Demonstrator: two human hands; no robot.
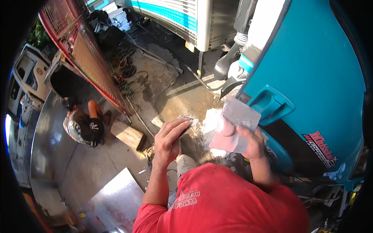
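My left hand [168,140] grips a thin flat spreader [187,125], with its pale smeared edge sticking out past my fingers. In my right hand [252,143] is a flat greyish board [244,113], pinched near its lower right corner. Pink filler paste [226,135] lies on the lower left of the board, with a thicker lump at its upper part. Spreader and board are apart from each other. Close beyond my right hand stands a turquoise vehicle panel [318,70] with a recessed turquoise handle [272,105].
A person [87,124] crouches at the left by a curved metal sheet [40,147]. A wooden block [128,134] and a shiny flat sheet [120,198] lie on the ground. A red mesh frame [85,58] leans behind; hoses and rods litter the concrete.
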